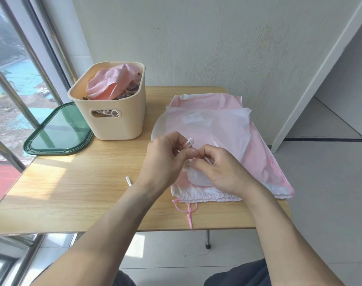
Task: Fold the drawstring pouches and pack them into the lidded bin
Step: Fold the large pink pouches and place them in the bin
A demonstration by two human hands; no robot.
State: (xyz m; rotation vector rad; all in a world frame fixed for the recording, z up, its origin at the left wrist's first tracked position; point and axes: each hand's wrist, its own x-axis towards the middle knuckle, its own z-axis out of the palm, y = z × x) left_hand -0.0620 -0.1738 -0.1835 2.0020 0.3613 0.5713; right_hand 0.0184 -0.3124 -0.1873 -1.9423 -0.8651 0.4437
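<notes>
Beige bin (122, 118) beside green lid (58, 131); both hands (165, 162) (219, 170) pinch white cord (190, 142) over pouches (227, 124).

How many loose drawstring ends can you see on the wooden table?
2: a white cord end beside the left hand; a knotted pink cord at the near edge. Others may be hidden.

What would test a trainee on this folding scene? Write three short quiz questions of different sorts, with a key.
1. True or false: the green lid sits on the beige bin.
2. What do both hands, left hand and right hand, pinch? A) white drawstring B) pink drawstring C) lid
3. Fill in: the stack of pouches lies to the ___ of the bin.

Key: 1 false, it lies on the table beside the bin; 2 A; 3 right.
</notes>
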